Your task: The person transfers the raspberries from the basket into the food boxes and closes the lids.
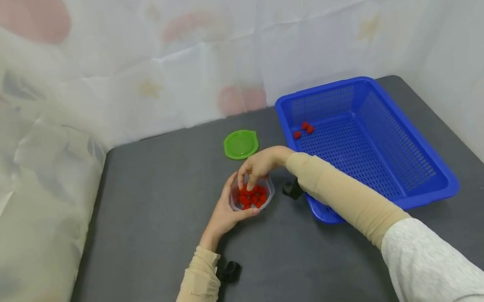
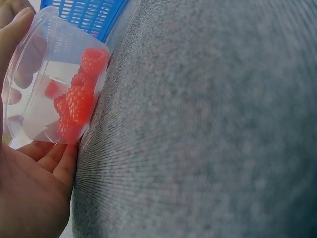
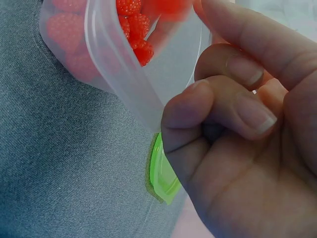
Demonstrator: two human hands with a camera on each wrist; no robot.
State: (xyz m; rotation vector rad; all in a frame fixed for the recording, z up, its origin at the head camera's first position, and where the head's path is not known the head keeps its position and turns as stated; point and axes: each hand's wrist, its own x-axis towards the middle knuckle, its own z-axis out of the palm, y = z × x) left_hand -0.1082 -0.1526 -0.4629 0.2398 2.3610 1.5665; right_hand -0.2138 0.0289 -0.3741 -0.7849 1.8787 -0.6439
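Observation:
A small clear plastic container [image 1: 271, 194] with several red raspberries [image 1: 253, 199] in it stands on the grey table. My left hand [image 1: 226, 214] holds it from the left, thumb along the near side and fingers round the far side. In the left wrist view the raspberries [image 2: 80, 104] show through its wall, heaped at the bottom. From above, my right hand [image 1: 264, 162] reaches over the rim. In the right wrist view its thumb and forefinger pinch a blurred red raspberry [image 3: 171, 7] at the container's mouth, the other fingers curled in.
A green lid [image 1: 241, 144] lies on the table behind the container. To the right is a large blue basket [image 1: 424, 156], with a few raspberries [image 1: 305, 125] in its far left corner; my right forearm crosses over its near left side. Patterned white sheeting [image 1: 195, 85] hangs behind the table.

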